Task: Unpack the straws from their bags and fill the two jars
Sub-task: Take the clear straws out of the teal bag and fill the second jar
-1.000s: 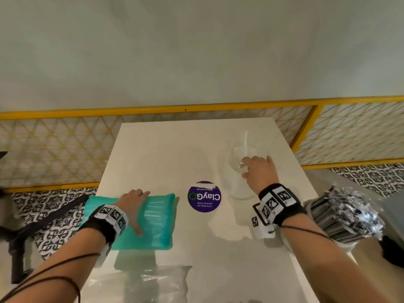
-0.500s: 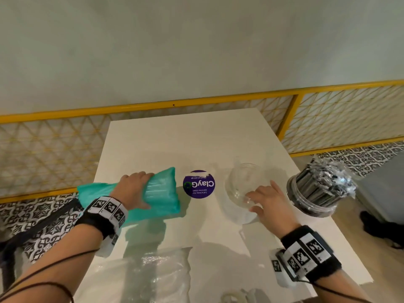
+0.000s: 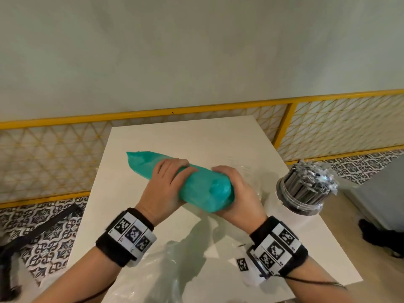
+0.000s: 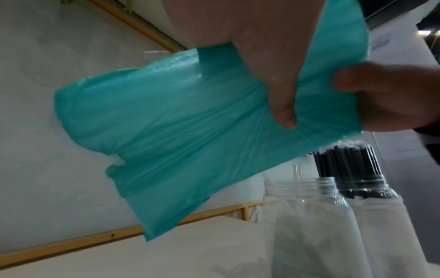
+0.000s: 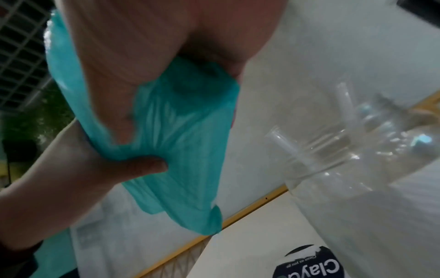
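A teal bag of straws (image 3: pixel 205 189) hangs tilted above the middle of the white table (image 3: pixel 196 136). My left hand (image 3: pixel 168 184) grips its middle from the left, the thumb (image 4: pixel 281 97) pressed into the plastic. My right hand (image 3: pixel 238 197) holds the near, lower end, fingers curled round it (image 5: pixel 142 56). A jar packed with black wrapped straws (image 3: pixel 303 193) stands at the table's right edge. The clear jar (image 5: pixel 357 159) stands beside it, just right of the bag, with a clear straw in it; in the head view my right hand mostly hides it.
A crumpled clear plastic bag (image 3: pixel 164 270) lies on the near part of the table. A round purple ClayGo sticker (image 5: pixel 309 263) sits on the tabletop under the bag. A yellow mesh railing (image 3: pixel 65 121) runs behind the table, with patterned floor tiles (image 3: pixel 43 237) at left.
My left hand has lifted the teal bag off the table's left side and swung it to the centre. My right hand has left the clear jar and taken the bag's near end.
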The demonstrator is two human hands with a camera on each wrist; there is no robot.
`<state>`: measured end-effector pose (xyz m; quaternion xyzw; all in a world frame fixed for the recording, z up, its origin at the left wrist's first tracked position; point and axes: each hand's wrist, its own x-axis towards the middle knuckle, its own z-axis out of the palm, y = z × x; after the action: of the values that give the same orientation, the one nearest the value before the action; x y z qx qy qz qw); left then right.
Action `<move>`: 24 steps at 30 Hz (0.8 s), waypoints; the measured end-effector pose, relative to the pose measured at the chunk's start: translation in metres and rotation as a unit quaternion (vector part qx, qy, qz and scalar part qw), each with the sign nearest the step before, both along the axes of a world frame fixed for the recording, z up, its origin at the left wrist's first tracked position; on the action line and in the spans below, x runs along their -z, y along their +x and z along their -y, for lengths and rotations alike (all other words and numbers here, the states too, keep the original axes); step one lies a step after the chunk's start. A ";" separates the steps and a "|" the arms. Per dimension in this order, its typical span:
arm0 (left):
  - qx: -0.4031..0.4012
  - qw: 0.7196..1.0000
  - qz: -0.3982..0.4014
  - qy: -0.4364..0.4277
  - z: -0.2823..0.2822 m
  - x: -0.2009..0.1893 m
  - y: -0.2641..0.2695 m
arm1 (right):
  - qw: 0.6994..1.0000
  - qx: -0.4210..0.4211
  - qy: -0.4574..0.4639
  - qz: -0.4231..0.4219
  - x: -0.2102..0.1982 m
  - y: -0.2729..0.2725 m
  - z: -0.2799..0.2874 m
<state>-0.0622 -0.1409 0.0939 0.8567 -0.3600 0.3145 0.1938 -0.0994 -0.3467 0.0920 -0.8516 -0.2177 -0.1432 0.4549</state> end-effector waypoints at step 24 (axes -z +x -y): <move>-0.048 0.679 -0.493 -0.542 0.023 -0.023 0.011 | 0.990 -0.097 -0.092 0.048 0.019 0.008 0.065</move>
<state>-0.0508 -0.1641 0.1165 0.6492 0.0630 -0.0044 0.7580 -0.0911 -0.4119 0.0733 -0.8569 -0.3329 -0.1186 0.3753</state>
